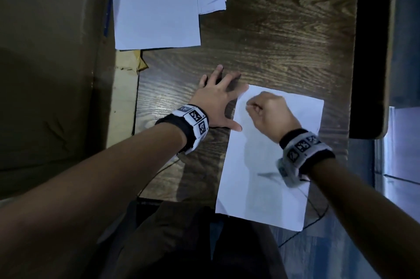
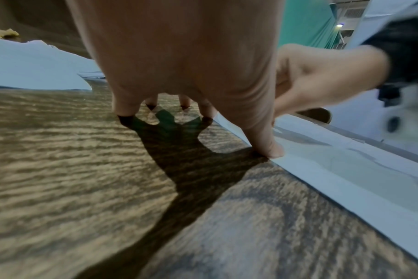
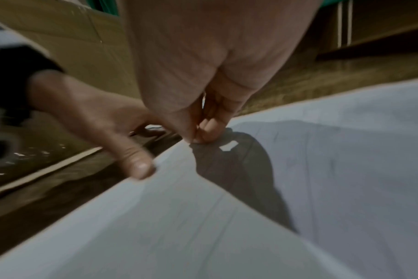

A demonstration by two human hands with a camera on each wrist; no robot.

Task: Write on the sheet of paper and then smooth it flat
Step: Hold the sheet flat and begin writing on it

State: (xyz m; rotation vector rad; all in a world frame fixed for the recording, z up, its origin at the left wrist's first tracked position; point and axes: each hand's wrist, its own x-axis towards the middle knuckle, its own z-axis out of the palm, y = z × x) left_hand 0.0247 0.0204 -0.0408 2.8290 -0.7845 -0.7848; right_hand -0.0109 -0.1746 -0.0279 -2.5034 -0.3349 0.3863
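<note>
A white sheet of paper point(image 1: 268, 165) lies slightly askew on the dark wooden table point(image 1: 272, 39), its near corner hanging over the front edge. My left hand point(image 1: 216, 101) lies flat with fingers spread on the wood beside the sheet's top left corner. Its thumb point(image 2: 272, 151) presses the paper's point(image 2: 346, 169) left edge. My right hand point(image 1: 261, 110) is curled over the upper part of the sheet. In the right wrist view its thumb and fingertips point(image 3: 198, 136) are pinched together and touch the paper point(image 3: 203, 226). No pen shows in either hand.
A stack of white sheets point(image 1: 156, 5) lies at the table's far left. A cardboard box point(image 1: 45, 74) stands against the left side. A dark panel point(image 1: 368, 51) borders the right side. A thin black cable point(image 1: 318, 210) runs past the sheet's near edge.
</note>
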